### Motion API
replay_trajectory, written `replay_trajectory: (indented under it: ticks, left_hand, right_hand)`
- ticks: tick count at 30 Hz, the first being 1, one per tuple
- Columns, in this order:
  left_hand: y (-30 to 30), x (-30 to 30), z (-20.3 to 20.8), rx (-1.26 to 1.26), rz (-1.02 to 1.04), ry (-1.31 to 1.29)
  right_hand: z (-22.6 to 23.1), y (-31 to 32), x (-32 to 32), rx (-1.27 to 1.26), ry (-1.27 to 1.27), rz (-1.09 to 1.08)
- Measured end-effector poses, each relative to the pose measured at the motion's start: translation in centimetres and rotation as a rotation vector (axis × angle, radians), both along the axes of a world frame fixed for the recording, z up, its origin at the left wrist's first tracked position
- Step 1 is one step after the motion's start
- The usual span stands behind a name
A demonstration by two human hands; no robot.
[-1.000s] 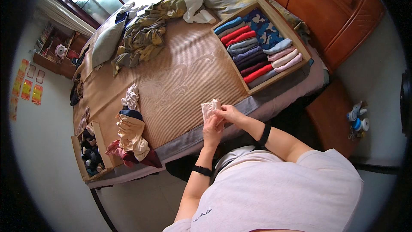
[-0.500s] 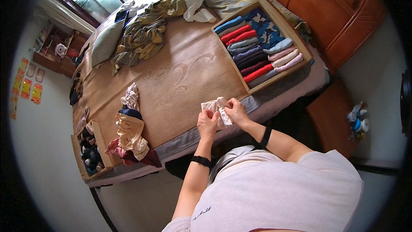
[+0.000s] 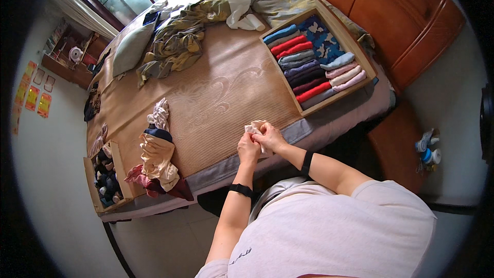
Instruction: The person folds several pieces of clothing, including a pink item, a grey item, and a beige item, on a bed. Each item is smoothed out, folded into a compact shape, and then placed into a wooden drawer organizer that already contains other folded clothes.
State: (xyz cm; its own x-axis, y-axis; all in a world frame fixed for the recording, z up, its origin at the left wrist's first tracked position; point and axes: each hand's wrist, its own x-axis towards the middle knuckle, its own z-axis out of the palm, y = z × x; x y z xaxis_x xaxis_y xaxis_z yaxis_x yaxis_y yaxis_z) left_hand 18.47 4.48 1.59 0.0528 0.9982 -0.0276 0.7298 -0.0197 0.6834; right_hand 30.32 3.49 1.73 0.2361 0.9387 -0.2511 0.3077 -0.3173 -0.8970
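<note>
Between my two hands, just above the bed's near edge, is a small pale pink piece of clothing (image 3: 253,127), partly folded; its exact kind is hidden by my fingers. My left hand (image 3: 249,148) pinches its near left side. From the right, my right hand (image 3: 271,138) grips it, and the fingers of both hands almost meet. Farther right, a wooden drawer box (image 3: 322,109) holds rolled garments in rows, among them a red roll (image 3: 312,91) and a pink roll (image 3: 350,82). Patterned blue cloth (image 3: 321,36) lies in its far part.
Loose clothes (image 3: 157,154) lie heaped on the left of the mat (image 3: 231,103). Beside them a smaller wooden box (image 3: 119,170) holds dark bundles. A crumpled blanket (image 3: 177,44) and a pillow (image 3: 133,49) lie farther back. Bottles stand on a brown cabinet (image 3: 399,139) at right.
My hands have drawn together, and the pink cloth is bunched smaller between them. My right hand has shifted left over it. The whole view has tilted slightly.
</note>
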Motion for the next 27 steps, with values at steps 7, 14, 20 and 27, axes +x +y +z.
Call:
replay_trajectory:
  ticks: [7,14,20,27]
  left_hand:
    - [-0.6,0.4,0.1,0.037,-0.04,0.156]
    - [0.6,-1.0,-1.0,-0.141,-0.05,0.028]
    - [-0.6,0.6,-0.5,0.061,-0.05,0.183]
    - [1.0,-0.8,-0.8,-0.109,-0.047,0.024]
  right_hand:
    - [-2.6,-0.4,0.9,0.002,0.154,-0.045]
    - [-1.3,-1.0,1.2,0.032,0.095,-0.01]
    - [-1.0,-1.1,1.2,0.046,0.096,-0.075]
    - [-1.6,-0.7,2.1,0.049,0.137,-0.041]
